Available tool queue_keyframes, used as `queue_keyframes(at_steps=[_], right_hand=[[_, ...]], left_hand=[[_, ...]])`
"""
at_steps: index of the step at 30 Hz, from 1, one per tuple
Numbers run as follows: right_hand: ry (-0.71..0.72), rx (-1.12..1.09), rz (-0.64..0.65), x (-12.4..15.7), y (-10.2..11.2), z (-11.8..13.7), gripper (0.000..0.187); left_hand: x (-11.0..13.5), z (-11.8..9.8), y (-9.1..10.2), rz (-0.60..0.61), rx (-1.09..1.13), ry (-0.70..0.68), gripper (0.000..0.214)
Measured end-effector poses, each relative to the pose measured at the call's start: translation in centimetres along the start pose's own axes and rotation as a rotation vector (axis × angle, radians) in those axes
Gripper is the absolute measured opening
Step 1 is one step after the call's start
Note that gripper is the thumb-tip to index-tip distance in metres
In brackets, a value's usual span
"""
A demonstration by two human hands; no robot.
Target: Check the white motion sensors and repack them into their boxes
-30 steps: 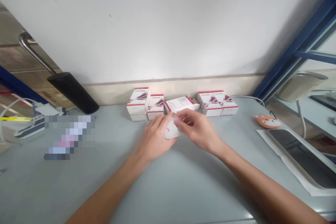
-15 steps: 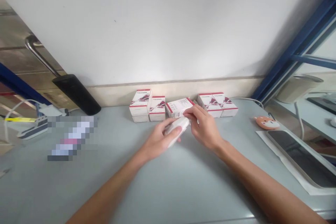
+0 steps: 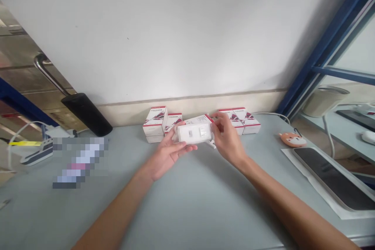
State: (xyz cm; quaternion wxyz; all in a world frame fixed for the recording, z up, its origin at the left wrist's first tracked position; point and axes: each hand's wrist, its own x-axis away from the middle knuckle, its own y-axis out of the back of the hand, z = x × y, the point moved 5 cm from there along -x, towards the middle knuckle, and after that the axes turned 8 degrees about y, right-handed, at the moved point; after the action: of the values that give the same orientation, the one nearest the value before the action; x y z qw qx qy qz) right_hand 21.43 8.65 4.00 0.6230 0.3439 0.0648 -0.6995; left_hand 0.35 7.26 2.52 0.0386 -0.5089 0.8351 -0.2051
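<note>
Both my hands hold a small white plastic-wrapped device (image 3: 193, 133) above the grey table (image 3: 187, 207). My left hand (image 3: 166, 154) cups it from below and the left, palm up, fingers curled under it. My right hand (image 3: 227, 136) pinches its right end with thumb and fingers. Just behind it lies an opened white and red box (image 3: 202, 119) on its side. More white and red boxes stand along the wall: two on the left (image 3: 155, 123) and two on the right (image 3: 244, 120).
A tablet (image 3: 331, 179) lies on white paper at the right, with a small orange animal-shaped object (image 3: 291, 139) beside it. A black cylinder with a metal handle (image 3: 86, 114) leans at the back left, near a white power strip (image 3: 38, 149). A blue frame (image 3: 325, 43) stands right.
The white device has been lifted from the table and turned so its flat face points toward me. Both hands rose with it. The camera tilted slightly.
</note>
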Motion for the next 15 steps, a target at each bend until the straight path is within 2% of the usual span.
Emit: queue_keyframes(at_steps=[2, 4, 7, 11, 13, 15], right_hand=[[0.03, 0.011, 0.005, 0.1, -0.2, 0.3, 0.028], [0.062, 0.025, 0.004, 0.2, -0.3, 0.7, 0.027], [0.153, 0.016, -0.042, 0.6, -0.3, 1.2, 0.024], [0.35, -0.04, -0.111, 1.7, -0.7, 2.5, 0.018], [0.433, -0.089, -0.077, 2.2, -1.1, 3.5, 0.019], [0.448, -0.179, 0.011, 2.4, -1.7, 4.4, 0.018]], left_hand=[[-0.3, 0.3, 0.3, -0.057, -0.039, 0.016, 0.049], [-0.6, 0.8, 0.3, -0.071, -0.046, 0.065, 0.043], [-0.9, 1.6, 0.3, -0.065, -0.011, 0.203, 0.054], [-0.8, 3.4, 0.8, -0.063, -0.088, 0.5, 0.075], [-0.6, 4.1, 1.5, -0.07, -0.152, 0.597, 0.079], [-0.6, 4.4, 2.3, -0.096, -0.191, 0.624, 0.078]])
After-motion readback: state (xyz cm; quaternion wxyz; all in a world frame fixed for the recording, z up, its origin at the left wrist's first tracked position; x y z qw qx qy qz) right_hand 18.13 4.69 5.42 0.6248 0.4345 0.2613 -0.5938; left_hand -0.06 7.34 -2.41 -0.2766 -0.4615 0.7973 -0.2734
